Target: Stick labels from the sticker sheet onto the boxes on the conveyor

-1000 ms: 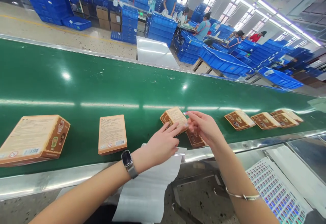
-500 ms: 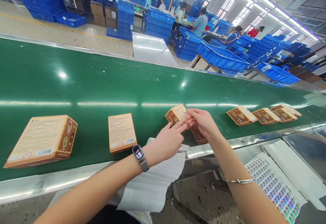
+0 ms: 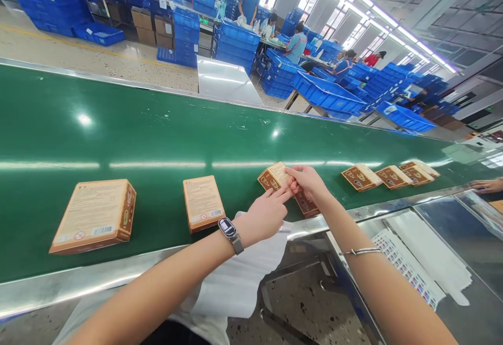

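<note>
Boxes [image 3: 91, 206] lie along the green belt [image 3: 176, 130], blue crates [image 3: 236, 41] crowding the floor [image 3: 129, 67] beyond. Left hand [image 3: 269, 214] loosely open over one box [image 3: 278, 171]; right hand [image 3: 309, 185] pinched, its hold unclear.

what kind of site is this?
Probably a factory floor, likely an assembly or packing line: a long green conveyor-type belt with printed boxes on it, stacks of blue plastic crates, and other people at benches behind.
</note>
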### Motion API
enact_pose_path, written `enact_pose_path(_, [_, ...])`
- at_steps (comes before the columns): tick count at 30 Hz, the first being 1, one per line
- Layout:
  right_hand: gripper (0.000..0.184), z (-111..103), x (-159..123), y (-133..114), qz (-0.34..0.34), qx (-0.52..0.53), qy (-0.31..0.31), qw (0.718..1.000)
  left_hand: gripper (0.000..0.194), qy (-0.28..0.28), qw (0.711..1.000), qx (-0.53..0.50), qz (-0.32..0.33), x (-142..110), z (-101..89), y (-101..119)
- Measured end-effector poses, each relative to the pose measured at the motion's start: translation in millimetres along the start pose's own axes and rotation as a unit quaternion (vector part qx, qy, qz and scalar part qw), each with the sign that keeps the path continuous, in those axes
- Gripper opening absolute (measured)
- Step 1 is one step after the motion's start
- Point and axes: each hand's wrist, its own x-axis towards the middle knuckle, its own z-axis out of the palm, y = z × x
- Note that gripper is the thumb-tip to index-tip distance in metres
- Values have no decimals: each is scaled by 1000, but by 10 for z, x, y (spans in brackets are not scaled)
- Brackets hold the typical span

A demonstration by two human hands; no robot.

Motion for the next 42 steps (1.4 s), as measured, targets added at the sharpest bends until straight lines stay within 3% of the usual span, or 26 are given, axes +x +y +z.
enact_pose_path(4, [17, -45, -78, -112, -28, -11, 5, 1000, 19, -11, 999, -46, -26, -241, -85, 170])
enact_pose_path(7, [27, -127, -399, -151, -90, -19, -11, 996, 22, -2, 993, -93, -74, -526, -178, 243])
enact_pose_path(8, [29, -157, -545, -150, -116, -29, -41, 992, 21, 5, 988, -122, -94, -620, -213, 248])
enact_pose_path(9, [30, -183, -698, -143, -169, -67, -114, 977, 19, 14, 977, -175, -120, -708, -251, 246])
enact_pose_path(11, [31, -211, -984, -118, -225, -158, -262, 925, 18, 32, 953, -256, -160, -861, -322, 224])
enact_pose_path(12, [28, -211, -1102, -101, -241, -202, -305, 899, 17, 39, 940, -290, -175, -925, -353, 209])
enact_pose_path(14, [22, -181, -1266, -61, -257, -256, -333, 870, 16, 46, 922, -331, -196, -1029, -398, 184])
enact_pose_path(17, [20, -117, -1358, -1, -284, -279, -315, 861, 13, 43, 907, -352, -229, -1128, -424, 167])
enact_pose_path(20, [20, -91, -1375, 42, -327, -317, -299, 838, 15, 34, 910, -333, -245, -1172, -426, 165])
enact_pose_path(25, [21, -92, -1400, 115, -453, -373, -243, 773, 24, 17, 919, -310, -241, -1171, -436, 166])
enact_pose_path(30, [20, -16, -1486, 184, -603, -381, -154, 684, 26, 22, 923, -305, -234, -1156, -429, 167])
enact_pose_path(32, [20, 3, -1530, 198, -625, -382, -126, 669, 26, 25, 922, -300, -242, -1152, -427, 170])
enact_pose_path(34, [18, -11, -1531, 208, -607, -352, -131, 700, 26, 31, 925, -275, -259, -1151, -424, 173])
enact_pose_path(37, [10, -67, -1382, 223, -481, -256, -139, 827, 22, 75, 953, -172, -237, -1152, -385, 170])
enact_pose_path(39, [19, -77, -1194, 239, -351, -172, -112, 914, 18, 118, 977, -83, -158, -1143, -314, 154])
enact_pose_path(40, [25, -60, -1090, 250, -286, -127, -100, 944, 16, 132, 984, -43, -112, -1132, -264, 142])
enact_pose_path(42, [37, 17, -899, 276, -181, -32, -93, 979, 14, 131, 990, 16, -45, -1098, -146, 109])
